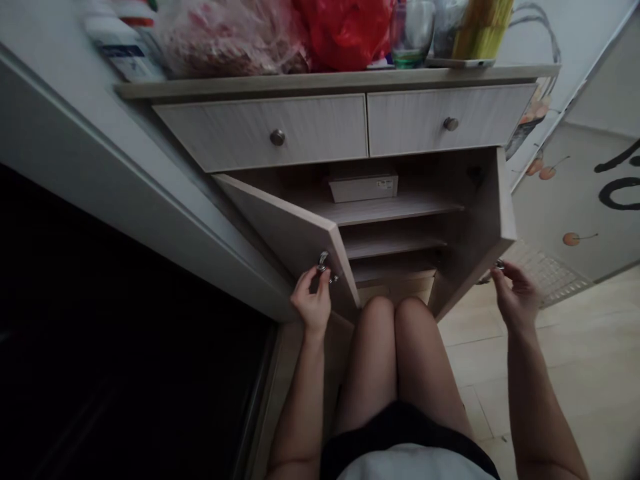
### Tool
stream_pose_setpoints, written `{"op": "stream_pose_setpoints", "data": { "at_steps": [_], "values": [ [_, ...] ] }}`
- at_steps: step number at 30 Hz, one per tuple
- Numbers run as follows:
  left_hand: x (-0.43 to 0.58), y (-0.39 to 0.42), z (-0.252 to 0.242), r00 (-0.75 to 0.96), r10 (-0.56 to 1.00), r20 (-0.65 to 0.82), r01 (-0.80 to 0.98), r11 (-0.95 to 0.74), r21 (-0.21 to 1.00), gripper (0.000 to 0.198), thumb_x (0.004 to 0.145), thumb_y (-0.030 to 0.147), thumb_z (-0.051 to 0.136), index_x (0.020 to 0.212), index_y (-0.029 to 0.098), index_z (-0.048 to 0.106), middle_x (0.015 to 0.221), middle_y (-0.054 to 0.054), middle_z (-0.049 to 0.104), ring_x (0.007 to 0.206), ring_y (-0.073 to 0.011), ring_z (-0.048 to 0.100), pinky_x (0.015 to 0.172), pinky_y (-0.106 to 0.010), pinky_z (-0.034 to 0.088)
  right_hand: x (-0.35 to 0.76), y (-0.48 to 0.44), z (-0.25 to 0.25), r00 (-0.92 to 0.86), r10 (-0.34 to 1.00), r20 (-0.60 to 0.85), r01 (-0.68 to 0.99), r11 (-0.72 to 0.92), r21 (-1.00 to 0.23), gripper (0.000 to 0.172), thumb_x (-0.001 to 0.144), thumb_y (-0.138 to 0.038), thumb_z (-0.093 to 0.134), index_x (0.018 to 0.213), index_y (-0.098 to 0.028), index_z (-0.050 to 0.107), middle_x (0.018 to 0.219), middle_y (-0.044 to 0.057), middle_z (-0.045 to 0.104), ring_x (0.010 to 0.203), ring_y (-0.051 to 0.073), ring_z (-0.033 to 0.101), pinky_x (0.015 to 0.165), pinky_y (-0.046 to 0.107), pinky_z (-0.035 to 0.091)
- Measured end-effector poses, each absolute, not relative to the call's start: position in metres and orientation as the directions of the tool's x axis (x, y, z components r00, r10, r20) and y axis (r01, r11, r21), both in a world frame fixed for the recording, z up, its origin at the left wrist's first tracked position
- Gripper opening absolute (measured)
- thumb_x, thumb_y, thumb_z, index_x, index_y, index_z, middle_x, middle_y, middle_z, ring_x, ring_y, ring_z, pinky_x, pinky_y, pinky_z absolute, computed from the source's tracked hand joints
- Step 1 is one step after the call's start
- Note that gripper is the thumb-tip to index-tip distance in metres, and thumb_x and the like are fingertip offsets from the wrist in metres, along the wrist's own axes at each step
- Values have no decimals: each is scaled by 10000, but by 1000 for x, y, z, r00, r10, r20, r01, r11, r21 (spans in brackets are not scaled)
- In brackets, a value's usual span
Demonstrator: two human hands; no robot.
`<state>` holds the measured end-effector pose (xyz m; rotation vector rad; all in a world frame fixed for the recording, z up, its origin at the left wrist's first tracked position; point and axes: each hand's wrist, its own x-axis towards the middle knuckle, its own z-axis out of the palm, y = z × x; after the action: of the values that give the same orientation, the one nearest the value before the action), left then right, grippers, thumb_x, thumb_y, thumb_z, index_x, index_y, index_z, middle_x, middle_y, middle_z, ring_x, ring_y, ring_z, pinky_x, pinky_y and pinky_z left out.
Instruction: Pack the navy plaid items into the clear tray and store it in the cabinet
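My left hand (313,298) pinches the metal handle (323,259) of the left cabinet door (280,223), which stands partly open. On the other side, my right hand (517,292) is closed on the handle of the right cabinet door (473,233), swung wide open; most of that handle is hidden by the fingers. Between the doors the cabinet's shelves (395,208) show. A pale box (364,189) with a small label sits on the top shelf. My knees are close to the opening, between the two doors.
Two drawers with round knobs, left (277,137) and right (451,124), are closed above. On the cabinet top (320,82) stand bottles (123,47), a pinkish plastic bag (225,40), a red bag (345,30) and a glass (413,33). A wall flanks the left side.
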<state>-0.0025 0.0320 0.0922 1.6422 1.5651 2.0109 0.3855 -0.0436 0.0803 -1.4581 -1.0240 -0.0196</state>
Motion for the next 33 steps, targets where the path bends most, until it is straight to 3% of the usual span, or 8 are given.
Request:
{"op": "stream_pose_setpoints", "data": {
  "at_steps": [10, 21, 33],
  "values": [
    [50, 93, 97, -320, 677, 663, 479, -488, 729, 321, 904, 465, 629, 909, 167, 750, 865, -103, 747, 808, -202, 697, 794, -327, 534, 276, 62, 105, 436, 671, 600, 501, 373, -781, 395, 858, -590, 617, 915, -207, 691, 848, 67, 727, 743, 199, 652, 716, 348, 515],
    [79, 155, 109, -224, 781, 584, 525, -408, 747, 135, 895, 268, 671, 919, 163, 751, 898, -108, 745, 826, -206, 679, 812, -314, 496, 228, 156, 111, 401, 712, 576, 528, 334, -781, 405, 929, -590, 507, 931, -208, 642, 902, 83, 721, 786, 209, 660, 738, 336, 486],
    [96, 199, 123, -219, 829, 515, 569, -321, 757, 93, 896, 246, 675, 859, 186, 737, 886, -101, 737, 842, -217, 673, 812, -312, 461, 218, 208, 109, 400, 728, 557, 550, 295, -781, 335, 927, -516, 527, 961, -199, 632, 948, 79, 722, 758, 193, 644, 704, 312, 455]
  ]
}}
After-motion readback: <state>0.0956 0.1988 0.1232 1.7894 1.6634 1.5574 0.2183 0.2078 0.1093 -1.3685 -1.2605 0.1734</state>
